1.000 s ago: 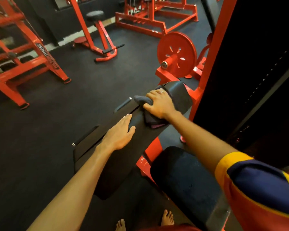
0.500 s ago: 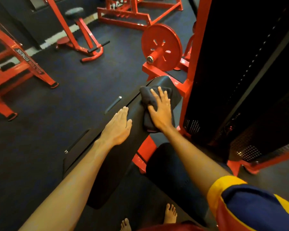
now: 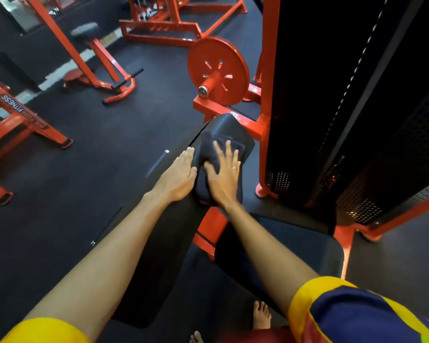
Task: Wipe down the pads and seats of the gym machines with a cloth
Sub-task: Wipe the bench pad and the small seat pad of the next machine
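My right hand is flat, fingers spread, pressing the dark cloth onto the upper end of the long black pad, and my palm hides the cloth's near edge. My left hand lies open on the pad just beside the cloth, fingers together; whether it touches the cloth is too dark to tell. My left forearm covers part of the pad lower down, and my right arm cuts across the black seat beside the pad's lower end.

A thin ring marks the right hand. Up that arm, the right sleeve is navy and red, cuffed yellow; the left sleeve is yellow. The feet are bare.
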